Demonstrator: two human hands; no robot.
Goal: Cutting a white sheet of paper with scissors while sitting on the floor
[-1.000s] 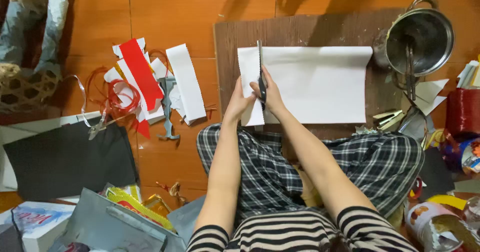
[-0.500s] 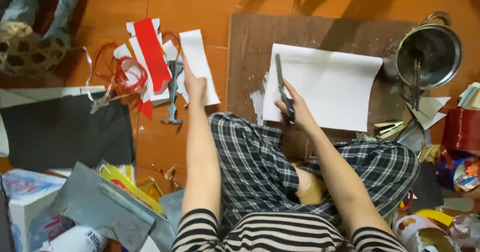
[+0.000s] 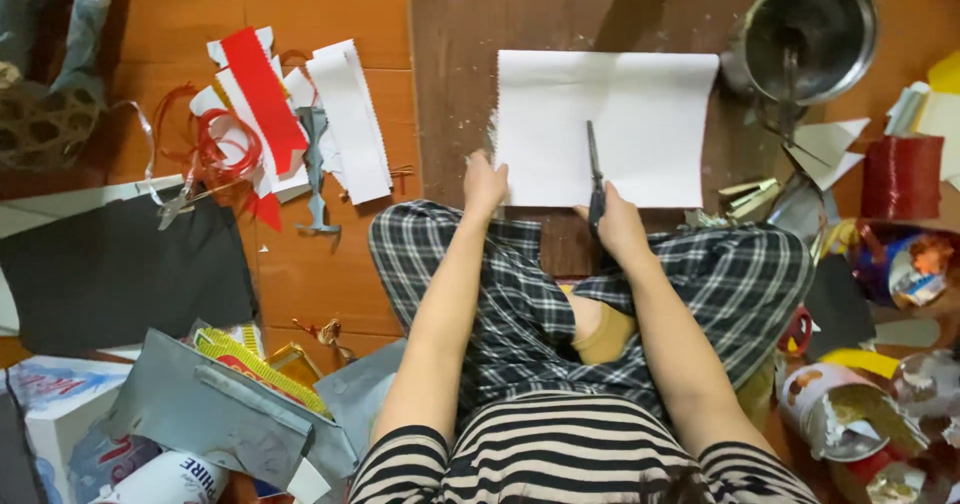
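Centrally, right hand (image 3: 622,226): closed around scissors (image 3: 594,176), blades lying over a white paper sheet (image 3: 640,114). Left hand (image 3: 485,182): fingers pressing the sheet's lower left corner. Sheet lies flat on a brown board (image 3: 450,74). Steel pot (image 3: 808,34) beside; red and white paper scraps (image 3: 285,114) left.

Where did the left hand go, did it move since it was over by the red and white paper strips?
Yes. The left hand moved right, away from the strips, and now rests at the white sheet's lower left corner on the brown board.
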